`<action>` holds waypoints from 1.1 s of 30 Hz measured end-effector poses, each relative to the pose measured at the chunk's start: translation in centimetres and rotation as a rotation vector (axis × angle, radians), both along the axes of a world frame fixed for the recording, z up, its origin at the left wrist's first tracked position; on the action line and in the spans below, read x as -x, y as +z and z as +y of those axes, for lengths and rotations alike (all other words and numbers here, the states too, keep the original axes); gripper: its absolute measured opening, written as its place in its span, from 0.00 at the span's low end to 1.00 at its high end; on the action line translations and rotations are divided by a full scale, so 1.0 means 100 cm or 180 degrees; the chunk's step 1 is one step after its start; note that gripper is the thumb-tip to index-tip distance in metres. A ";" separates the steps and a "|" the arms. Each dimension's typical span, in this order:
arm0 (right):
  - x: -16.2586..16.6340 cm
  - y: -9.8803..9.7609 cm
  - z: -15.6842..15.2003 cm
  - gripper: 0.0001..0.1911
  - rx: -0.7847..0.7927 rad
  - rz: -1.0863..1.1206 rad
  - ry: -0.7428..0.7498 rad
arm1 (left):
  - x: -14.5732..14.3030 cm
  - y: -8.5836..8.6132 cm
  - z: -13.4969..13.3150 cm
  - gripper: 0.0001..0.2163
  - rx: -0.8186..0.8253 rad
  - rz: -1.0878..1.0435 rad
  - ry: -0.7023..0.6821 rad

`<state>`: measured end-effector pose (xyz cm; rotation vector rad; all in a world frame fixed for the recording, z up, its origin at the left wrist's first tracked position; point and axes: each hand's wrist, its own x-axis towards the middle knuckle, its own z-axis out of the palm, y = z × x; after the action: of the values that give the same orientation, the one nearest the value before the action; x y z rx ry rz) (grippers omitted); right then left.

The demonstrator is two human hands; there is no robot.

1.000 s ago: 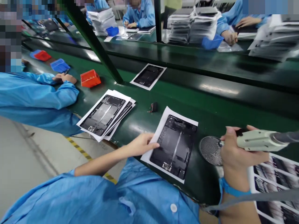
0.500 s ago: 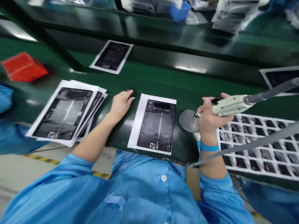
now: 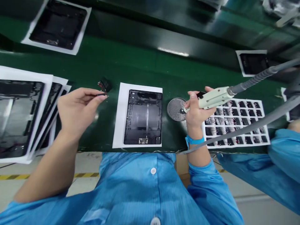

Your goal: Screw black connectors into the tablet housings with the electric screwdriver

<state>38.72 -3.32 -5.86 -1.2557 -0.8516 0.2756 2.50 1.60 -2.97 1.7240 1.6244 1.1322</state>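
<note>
My left hand (image 3: 76, 109) is closed in a pinch over the bench, left of a tablet back housing (image 3: 144, 115) that lies on a white sheet. Between thumb and fingertips is the dark end of a small black part with red wires (image 3: 106, 83); its body shows just beyond the fingers. My right hand (image 3: 197, 114) is wrapped around a pale green electric screwdriver (image 3: 214, 98) with a grey cable. The driver's tip is at a round perforated metal dish (image 3: 175, 109); whether it touches a screw, I cannot tell.
Stacked housings with white sheets (image 3: 20, 115) stand at the left. Another housing (image 3: 59, 25) lies at the back left, one more (image 3: 254, 63) at the back right. On the right is a white compartment tray (image 3: 234, 125) of small wired parts. A neighbour's blue sleeve (image 3: 284, 150) is beside it.
My left hand has turned and now pinches the small black part with red wires in view. My right hand keeps the screwdriver at the dish. The camera view has shifted.
</note>
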 end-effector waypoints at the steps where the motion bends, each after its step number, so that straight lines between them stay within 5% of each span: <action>1: 0.000 -0.001 0.000 0.29 0.0006 0.0005 -0.0006 | -0.001 0.004 -0.001 0.04 -0.0073 -0.0020 0.0003; 7: -0.003 -0.011 0.001 0.33 0.0290 -0.0095 -0.0047 | -0.017 0.014 0.005 0.05 -0.0282 -0.0147 -0.0069; 19: 0.001 -0.008 0.001 0.32 0.0264 0.0043 -0.0012 | -0.093 0.031 0.030 0.06 0.0544 -0.0033 -0.1342; 24: 0.001 -0.009 0.000 0.28 0.0173 0.0123 0.0053 | -0.127 0.010 0.046 0.05 0.0660 0.0065 -0.1848; 33: 0.001 -0.004 -0.002 0.29 -0.0164 0.0175 0.0166 | -0.163 -0.035 0.072 0.05 0.0665 0.0282 -0.1994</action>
<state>38.66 -3.50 -6.23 -1.1740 -0.8403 0.3266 18.75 8.77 -6.45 1.9552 1.0685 0.5709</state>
